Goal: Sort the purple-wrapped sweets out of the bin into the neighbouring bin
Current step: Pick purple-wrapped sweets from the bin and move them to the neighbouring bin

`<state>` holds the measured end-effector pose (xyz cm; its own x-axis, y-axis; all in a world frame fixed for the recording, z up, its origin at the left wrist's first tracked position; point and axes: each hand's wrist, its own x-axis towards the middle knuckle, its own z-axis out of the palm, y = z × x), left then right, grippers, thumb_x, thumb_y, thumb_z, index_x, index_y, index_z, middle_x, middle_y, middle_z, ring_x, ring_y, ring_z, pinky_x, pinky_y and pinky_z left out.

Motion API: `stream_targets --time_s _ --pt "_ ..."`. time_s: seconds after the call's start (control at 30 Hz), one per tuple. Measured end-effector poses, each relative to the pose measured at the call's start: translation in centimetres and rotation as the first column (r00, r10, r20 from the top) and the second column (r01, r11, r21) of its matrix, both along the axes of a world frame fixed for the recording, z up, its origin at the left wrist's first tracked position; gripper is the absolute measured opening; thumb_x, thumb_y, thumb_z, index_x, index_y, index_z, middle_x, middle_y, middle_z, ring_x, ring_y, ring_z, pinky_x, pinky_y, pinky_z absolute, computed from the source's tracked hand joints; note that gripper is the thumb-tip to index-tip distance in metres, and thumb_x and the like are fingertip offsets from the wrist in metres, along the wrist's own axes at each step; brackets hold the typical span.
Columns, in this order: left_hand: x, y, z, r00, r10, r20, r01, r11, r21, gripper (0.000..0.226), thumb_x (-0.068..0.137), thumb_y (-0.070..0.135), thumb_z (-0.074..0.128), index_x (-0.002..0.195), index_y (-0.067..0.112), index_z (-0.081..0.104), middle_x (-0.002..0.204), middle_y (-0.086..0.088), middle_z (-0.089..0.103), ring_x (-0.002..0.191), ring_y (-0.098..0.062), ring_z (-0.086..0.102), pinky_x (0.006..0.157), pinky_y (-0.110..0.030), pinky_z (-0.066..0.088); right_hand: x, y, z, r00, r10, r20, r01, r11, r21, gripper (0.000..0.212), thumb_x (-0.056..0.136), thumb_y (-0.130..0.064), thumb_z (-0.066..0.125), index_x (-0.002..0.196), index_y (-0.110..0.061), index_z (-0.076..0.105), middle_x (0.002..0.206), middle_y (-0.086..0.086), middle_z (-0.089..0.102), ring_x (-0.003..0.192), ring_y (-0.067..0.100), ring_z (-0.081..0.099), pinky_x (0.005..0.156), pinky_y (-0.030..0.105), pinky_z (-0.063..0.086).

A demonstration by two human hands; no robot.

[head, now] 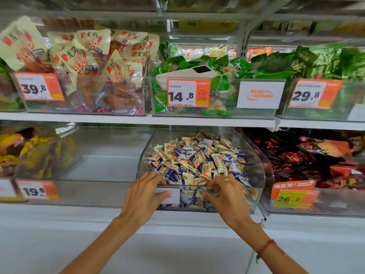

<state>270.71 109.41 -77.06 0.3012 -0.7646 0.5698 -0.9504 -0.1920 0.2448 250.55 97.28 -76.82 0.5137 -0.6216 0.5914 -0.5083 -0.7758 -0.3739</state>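
A clear bin (256,159) on the lower shelf holds a heap of mixed sweets, purple-wrapped sweets (178,151) among cream-wrapped ones (217,163). My left hand (144,196) grips the bin's front rim, fingers over the edge and thumb on the white label outside. My right hand (225,194) also grips the front rim, fingers curled inside among the sweets. To the left stands the neighbouring clear bin (102,190), with nothing visible inside.
Yellow snack packs (37,153) lie in the far-left bin, red packets (308,155) in the bin on the right. The upper shelf (138,119) carries bins of cream, green and dark-green packs with orange price tags. A white ledge (177,234) runs below.
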Motion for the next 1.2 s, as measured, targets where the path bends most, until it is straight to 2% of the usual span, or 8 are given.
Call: stream_targets --time_s 0.23,0.5,0.73,0.8,0.87,0.93,1.07,1.2 --pt "0.1 -0.1 0.8 1.000 -0.004 0.017 0.005 0.999 -0.042 0.028 0.074 0.044 0.077 0.091 0.025 0.066 0.088 0.014 0.061 0.080 -0.009 0.055 0.059 -0.018 0.038 0.2 -0.5 0.7 0.999 0.033 0.023 -0.034 0.998 0.047 0.021 0.073 -0.026 0.083 0.082 -0.019 0.065 0.077 -0.009 0.060 0.086 0.016 0.049 0.070 0.035 0.048" --pt "-0.8 3.0 1.8 1.000 -0.026 0.017 0.027 0.997 -0.071 0.028 0.071 0.044 0.079 0.089 0.027 0.065 0.084 0.017 0.058 0.075 -0.004 0.050 0.058 -0.008 0.031 -1.3 2.1 1.9 0.999 0.041 0.006 -0.041 0.999 -0.002 0.020 0.072 -0.031 0.084 0.082 -0.021 0.069 0.075 -0.011 0.062 0.081 0.011 0.048 0.061 0.024 0.041" --pt "-2.9 6.2 0.6 1.000 -0.008 -0.005 0.007 1.000 -0.019 0.029 0.067 0.043 0.082 0.085 0.030 0.065 0.083 0.019 0.060 0.076 -0.006 0.060 0.056 -0.016 0.041 -3.2 4.6 1.1 0.998 0.020 -0.055 -0.026 0.992 -0.121 0.023 0.061 -0.029 0.090 0.075 -0.025 0.072 0.068 -0.013 0.066 0.069 0.011 0.053 0.061 0.027 0.041" --pt "-2.9 6.3 1.1 0.999 -0.031 0.033 0.030 0.999 0.022 0.027 0.070 0.047 0.078 0.087 0.030 0.064 0.085 0.019 0.060 0.077 -0.006 0.060 0.056 -0.009 0.035 -3.6 4.8 2.0 0.995 0.049 -0.090 -0.059 0.993 -0.103 0.015 0.072 -0.037 0.083 0.080 -0.027 0.074 0.070 -0.014 0.067 0.071 0.009 0.056 0.058 0.024 0.046" --pt "-2.7 6.2 2.0 0.998 -0.049 0.047 0.046 0.997 0.064 0.029 0.080 0.058 0.062 0.090 0.031 0.064 0.090 0.021 0.059 0.084 -0.002 0.056 0.056 -0.006 0.027 -3.8 4.9 3.2 0.986 0.074 -0.150 -0.079 0.996 -0.029 0.022 0.085 -0.052 0.064 0.088 -0.032 0.074 0.074 -0.014 0.066 0.070 0.001 0.053 0.053 0.009 0.035" --pt "-2.6 5.6 3.1 0.994 -0.081 0.071 0.078 0.996 0.049 0.035 0.087 0.060 0.046 0.096 0.032 0.065 0.097 0.021 0.059 0.093 0.000 0.052 0.058 -0.007 0.029 -3.5 4.6 4.3 0.983 0.080 -0.163 -0.083 0.996 -0.013 0.028 0.090 -0.055 0.054 0.095 -0.034 0.071 0.080 -0.016 0.066 0.065 -0.004 0.051 0.049 0.008 0.032" --pt "-2.5 1.6 6.2 0.994 -0.106 0.034 0.107 0.994 -0.026 0.020 0.096 0.034 0.052 0.111 0.028 0.063 0.110 0.017 0.060 0.102 -0.003 0.055 0.074 -0.011 0.036 -1.1 2.5 6.3 0.988 0.037 -0.153 -0.048 0.997 -0.064 0.028 0.095 -0.044 0.052 0.117 -0.030 0.063 0.109 -0.013 0.065 0.099 0.005 0.058 0.074 0.021 0.049" --pt "-1.7 -3.4 7.6 0.997 -0.058 0.059 0.056 0.998 0.041 0.029 0.098 0.027 0.049 0.127 0.025 0.055 0.123 0.009 0.057 0.103 -0.010 0.057 0.077 -0.023 0.048 1.6 -0.6 7.7 0.953 0.001 -0.304 -0.019 0.998 -0.054 0.055 0.093 -0.051 0.052 0.136 -0.018 0.047 0.133 0.002 0.052 0.125 0.021 0.043 0.094 0.032 0.044"
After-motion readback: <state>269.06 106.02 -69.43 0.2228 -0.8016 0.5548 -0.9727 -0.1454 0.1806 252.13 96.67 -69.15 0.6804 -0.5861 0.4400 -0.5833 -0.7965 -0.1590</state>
